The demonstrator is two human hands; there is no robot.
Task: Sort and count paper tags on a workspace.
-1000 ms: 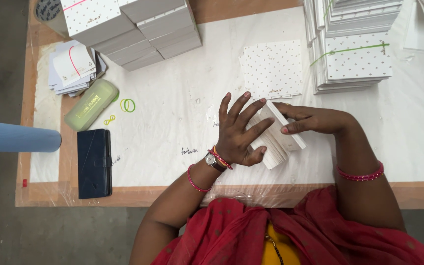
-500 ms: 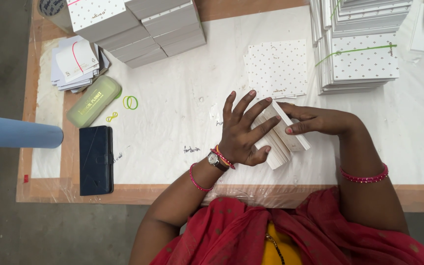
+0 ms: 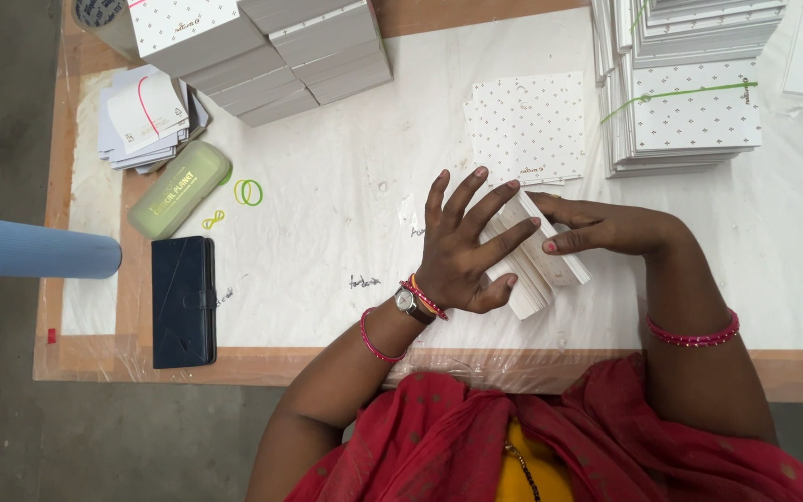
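Head view: white card stack (image 3: pixel 539 265) lies between left hand (image 3: pixel 462 251) splayed, right hand (image 3: pixel 597 228) clamping it

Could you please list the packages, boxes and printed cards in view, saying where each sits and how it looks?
Small white cardboard box: under both hands, half folded.
Flat white dotted card sheets: just beyond the hands.
Banded stack of white dotted cards: far right, green band across.
Grey-sided white boxes: far left, stacked.
Loose white cards: left edge, fanned pile.

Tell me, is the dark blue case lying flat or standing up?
Lying flat. The dark blue case shows its whole broad face on the table, strap closed across it.
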